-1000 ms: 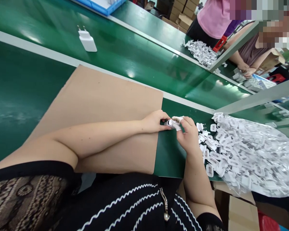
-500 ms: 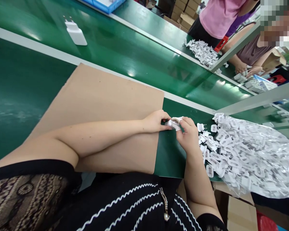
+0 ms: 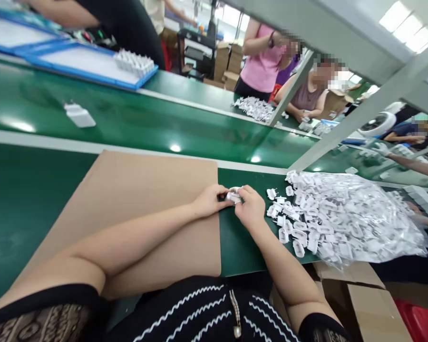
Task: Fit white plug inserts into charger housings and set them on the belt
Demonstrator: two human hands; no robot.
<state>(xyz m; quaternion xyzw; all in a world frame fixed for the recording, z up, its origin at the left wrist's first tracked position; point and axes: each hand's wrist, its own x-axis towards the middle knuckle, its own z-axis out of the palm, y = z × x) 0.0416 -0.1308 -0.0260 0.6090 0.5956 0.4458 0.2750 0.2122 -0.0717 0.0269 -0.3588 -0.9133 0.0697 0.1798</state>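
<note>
My left hand [image 3: 209,200] pinches a small white plastic charger part [image 3: 232,195] from the left. From the other side my right hand [image 3: 251,205] has its fingers closed around the same part, hiding much of it. Both hands are just past the right edge of a flat cardboard sheet [image 3: 157,185], above the green tabletop. Right of my right hand lies a loose pile of white plug housings [image 3: 299,225], some with pins showing. The pile runs out of a clear plastic bag [image 3: 374,213] full of such pieces.
Behind the pale rail runs a green belt [image 3: 135,123] with a white charger [image 3: 80,116] on it. Blue trays [image 3: 92,64] stand beyond. A slanted metal post [image 3: 345,114] rises at the right. Co-workers [image 3: 258,61] are across the line. Cardboard boxes [image 3: 374,308] sit below the table.
My view has tilted up, showing more of the room. Both hands still hold the small white part together. The charger on the belt lies further left relative to the cardboard.
</note>
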